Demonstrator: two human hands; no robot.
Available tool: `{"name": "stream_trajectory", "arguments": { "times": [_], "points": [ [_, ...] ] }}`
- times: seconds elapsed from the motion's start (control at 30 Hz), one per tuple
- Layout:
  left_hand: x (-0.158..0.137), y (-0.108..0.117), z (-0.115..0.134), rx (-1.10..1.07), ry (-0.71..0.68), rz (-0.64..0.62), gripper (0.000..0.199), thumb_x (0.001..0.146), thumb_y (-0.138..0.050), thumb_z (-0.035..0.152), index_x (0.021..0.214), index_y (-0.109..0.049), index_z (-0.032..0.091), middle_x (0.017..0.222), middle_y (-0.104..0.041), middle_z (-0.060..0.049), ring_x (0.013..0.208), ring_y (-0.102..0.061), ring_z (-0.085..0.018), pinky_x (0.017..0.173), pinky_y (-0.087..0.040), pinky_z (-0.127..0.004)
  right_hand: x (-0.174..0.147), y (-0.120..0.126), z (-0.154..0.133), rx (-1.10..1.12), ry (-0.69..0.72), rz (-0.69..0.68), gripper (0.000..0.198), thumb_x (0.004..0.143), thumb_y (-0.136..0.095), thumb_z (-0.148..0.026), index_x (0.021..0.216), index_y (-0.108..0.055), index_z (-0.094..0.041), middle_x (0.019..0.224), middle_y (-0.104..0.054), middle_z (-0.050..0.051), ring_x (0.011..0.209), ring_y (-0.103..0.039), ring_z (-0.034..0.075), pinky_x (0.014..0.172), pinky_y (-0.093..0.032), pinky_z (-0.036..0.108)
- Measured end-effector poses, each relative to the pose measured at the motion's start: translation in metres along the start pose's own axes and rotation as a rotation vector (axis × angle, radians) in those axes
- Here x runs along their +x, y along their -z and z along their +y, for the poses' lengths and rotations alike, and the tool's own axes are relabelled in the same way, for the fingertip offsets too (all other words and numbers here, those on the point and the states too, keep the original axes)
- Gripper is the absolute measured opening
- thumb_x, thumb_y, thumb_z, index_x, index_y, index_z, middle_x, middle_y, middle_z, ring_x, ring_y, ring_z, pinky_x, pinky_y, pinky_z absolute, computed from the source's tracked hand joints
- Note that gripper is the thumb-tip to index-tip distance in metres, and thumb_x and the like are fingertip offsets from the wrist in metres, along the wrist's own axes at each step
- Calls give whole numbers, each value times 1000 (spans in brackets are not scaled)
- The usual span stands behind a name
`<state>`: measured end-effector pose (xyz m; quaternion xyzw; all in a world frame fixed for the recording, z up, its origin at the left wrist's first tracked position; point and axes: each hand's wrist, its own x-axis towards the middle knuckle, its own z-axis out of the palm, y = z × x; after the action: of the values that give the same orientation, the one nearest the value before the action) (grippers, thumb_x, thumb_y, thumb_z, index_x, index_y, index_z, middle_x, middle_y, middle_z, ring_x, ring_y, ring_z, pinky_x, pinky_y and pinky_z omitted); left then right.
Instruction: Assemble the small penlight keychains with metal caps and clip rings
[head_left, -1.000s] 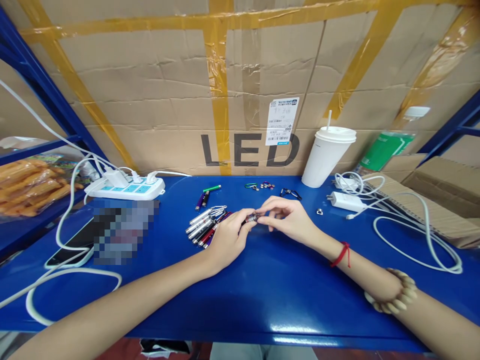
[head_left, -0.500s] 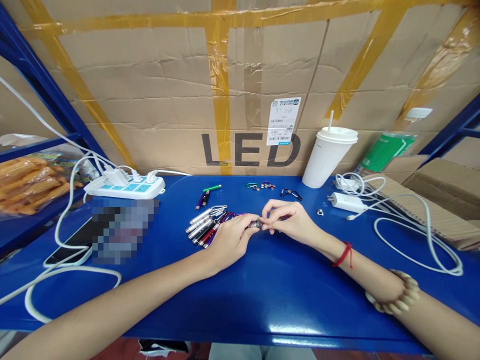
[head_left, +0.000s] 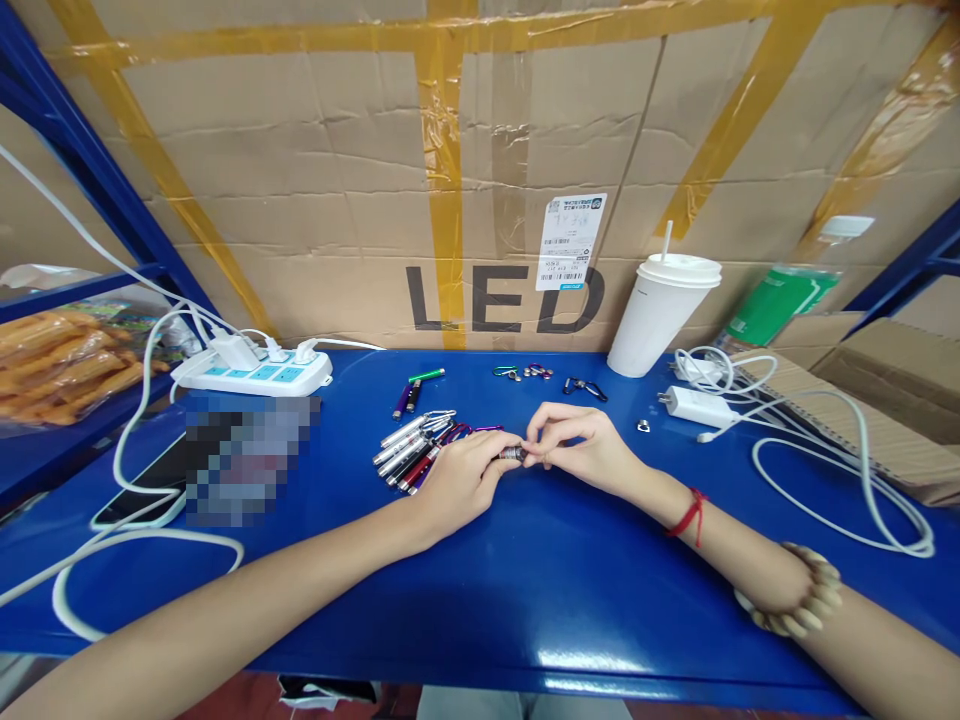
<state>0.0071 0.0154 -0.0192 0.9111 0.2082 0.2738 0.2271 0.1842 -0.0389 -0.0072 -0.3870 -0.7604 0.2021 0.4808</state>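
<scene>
My left hand (head_left: pixel 466 478) is closed around a small keychain pen light (head_left: pixel 514 454); most of its barrel is hidden in the palm, and only a dark reddish end with a pale label shows. My right hand (head_left: pixel 577 448) pinches at that exposed end with thumb and forefinger. Whether a small cap or ring is between those fingertips I cannot make out. Left of the left hand, partly behind it, lies a row of several pen lights (head_left: pixel 405 462) in silver, black, red and purple, with carabiner clips at their far ends.
Farther back lie several loose pen lights (head_left: pixel 412 393), carabiners (head_left: pixel 585 387) and a small metal piece (head_left: pixel 643 426). A power strip (head_left: pixel 300 375) and phone (head_left: pixel 142 485) are at left. A white cup (head_left: pixel 660 310), charger (head_left: pixel 701 407) with cables, and opened carton (head_left: pixel 885 390) stand right.
Both hands stay together at the pen light, with only a slight shift of the right fingers on its end. The whole view has moved a little.
</scene>
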Motion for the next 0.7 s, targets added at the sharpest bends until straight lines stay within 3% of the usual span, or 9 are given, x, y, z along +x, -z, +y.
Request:
{"name": "stream_trajectory", "arguments": {
  "times": [0.13, 0.3, 0.57, 0.7],
  "points": [
    [-1, 1, 1, -62, 72, -17, 13, 85, -42, 27, 82, -52, 19, 91, -66, 1, 81, -62, -10, 69, -45, -19, -1, 1, 2, 2, 11, -6, 16, 76, -60, -12, 62, -65, -11, 72, -54, 4, 55, -56, 6, 51, -49, 16],
    [-1, 2, 0, -58, 22, -25, 12, 84, -43, 25, 77, -49, 18, 87, -65, 0, 79, -60, -9, 68, -44, -18, -1, 1, 0, 10, 27, -23, 17, 75, -62, -13, 59, -62, -11, 72, -54, 4, 60, -59, 8, 57, -51, 19],
    [-2, -2, -4, 31, -35, 39, 17, 85, -40, 26, 73, -49, 17, 77, -62, -1, 77, -60, -10, 66, -44, -19, -1, -6, -2, -90, -16, 86, 27, 66, -72, -24, 50, -55, -10, 62, -52, 3, 52, -46, 6, 42, -35, 17],
    [-3, -3, -5, 67, -55, 87, 20, 85, -40, 25, 70, -49, 17, 72, -60, 0, 74, -59, -9, 66, -44, -18, 0, -8, -1, -73, -61, 101, 30, 67, -72, -30, 51, -54, -11, 62, -52, 3, 53, -46, 7, 41, -34, 17]
  ]
}}
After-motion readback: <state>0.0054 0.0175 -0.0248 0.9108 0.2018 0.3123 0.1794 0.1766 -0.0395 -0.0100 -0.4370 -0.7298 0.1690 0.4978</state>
